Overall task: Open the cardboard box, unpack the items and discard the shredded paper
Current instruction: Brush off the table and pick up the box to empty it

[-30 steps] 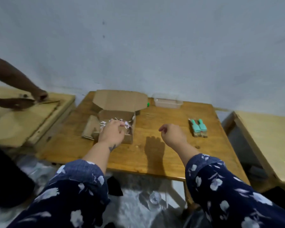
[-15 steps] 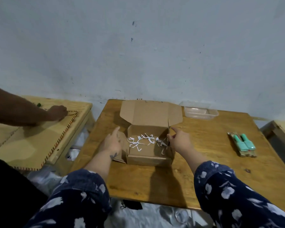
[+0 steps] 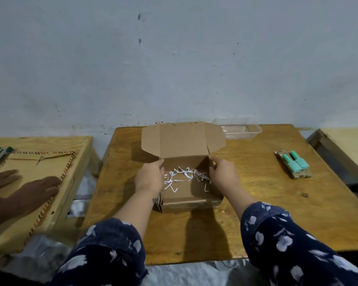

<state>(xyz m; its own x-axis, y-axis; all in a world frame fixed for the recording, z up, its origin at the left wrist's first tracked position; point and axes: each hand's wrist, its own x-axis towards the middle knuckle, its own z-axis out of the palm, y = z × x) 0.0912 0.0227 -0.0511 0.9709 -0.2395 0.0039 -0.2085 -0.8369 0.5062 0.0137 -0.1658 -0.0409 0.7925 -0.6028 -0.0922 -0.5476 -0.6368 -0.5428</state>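
Centrally, the cardboard box [image 3: 186, 195] sits on the wooden worktop [image 3: 256, 203], toward its middle and a little left. Lid [image 3: 183, 139] stands upright at the far side, side tabs splayed out. Box is open on top.

Shredded paper [image 3: 182, 176]: white strips, loose, scattered over the box floor, thickest toward the far wall and the right-hand wall. No other contents can be made out among the strips.

Left hand [image 3: 150, 177]: at the box's left wall, fingers curled over the top edge near the far left corner, gripping the wall. Right hand [image 3: 222, 175]: mirrored on the right wall, fingers bent over the edge near the far right corner, thumb inside toward the paper. Both hands closed on the box sides, one each. Sleeves dark blue with white floral print.

Clear plastic tray [image 3: 239, 131]: at the far edge of the worktop, just right of the lid, against the wall. Teal bottles [image 3: 295, 163], a pair lying side by side on a small backing, well to the right of the box.

Second worktop [image 3: 75, 149] to the left, apart from the first. A flat board with stitched orange edging [image 3: 50, 199] lies on it; another person's hand [image 3: 37, 188] rests flat on the board.
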